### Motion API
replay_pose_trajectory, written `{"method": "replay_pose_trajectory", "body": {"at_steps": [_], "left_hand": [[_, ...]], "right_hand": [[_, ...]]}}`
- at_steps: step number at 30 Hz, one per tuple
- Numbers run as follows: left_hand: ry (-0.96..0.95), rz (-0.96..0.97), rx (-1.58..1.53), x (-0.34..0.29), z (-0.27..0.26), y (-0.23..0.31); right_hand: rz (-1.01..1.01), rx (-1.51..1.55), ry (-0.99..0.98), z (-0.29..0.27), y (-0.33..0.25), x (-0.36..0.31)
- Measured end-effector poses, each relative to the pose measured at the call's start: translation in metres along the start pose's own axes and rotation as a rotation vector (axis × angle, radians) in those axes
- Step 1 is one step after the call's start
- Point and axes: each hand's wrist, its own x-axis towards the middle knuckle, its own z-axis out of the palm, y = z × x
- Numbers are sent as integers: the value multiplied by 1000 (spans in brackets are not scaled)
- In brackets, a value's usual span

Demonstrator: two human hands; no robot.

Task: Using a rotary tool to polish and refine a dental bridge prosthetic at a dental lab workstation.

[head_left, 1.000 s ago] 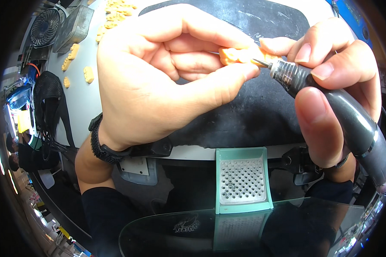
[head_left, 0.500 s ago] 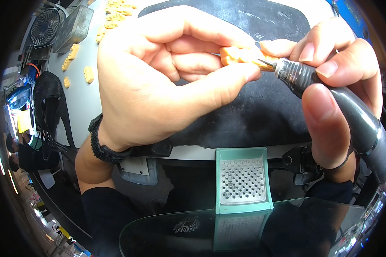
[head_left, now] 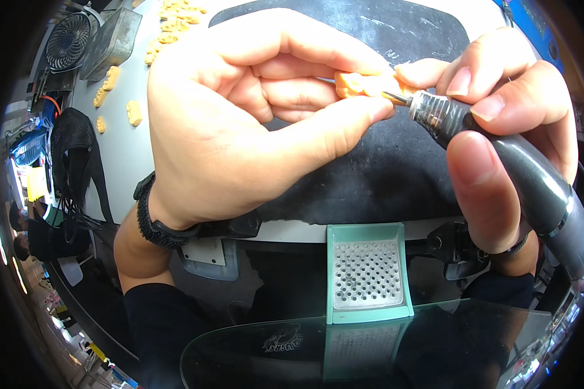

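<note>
Piece of bumpy orange material (head_left: 359, 84) lies between both hands, its long axis going left to right. The left hand (head_left: 233, 139) pinches it, so is nearer; the right hand (head_left: 529, 100) grips a black handpiece (head_left: 535, 172), its thin tip (head_left: 400, 98) pointing leftward at it.
</note>
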Motion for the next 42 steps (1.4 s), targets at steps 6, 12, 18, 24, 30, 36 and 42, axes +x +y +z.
{"method": "replay_pose_trajectory", "body": {"at_steps": [6,12,18,24,30,36,42], "left_hand": [[27,144,-137,9,9,-11],[-38,89,-168,4,1,-3],[-18,113,-167,7,6,-8],[-4,150,73,5,5,-12],[82,138,-91,0,10,-18],[75,114,-82,-1,9,-12],[-3,181,-135,8,9,-12]], "right_hand": [[22,-5,2,3,-3,1],[35,16,22,6,-5,0],[40,5,15,6,-5,0],[38,3,4,3,-4,0],[46,5,-23,-1,-5,1],[26,33,-14,1,-4,3],[32,5,-34,0,-3,0]]}}
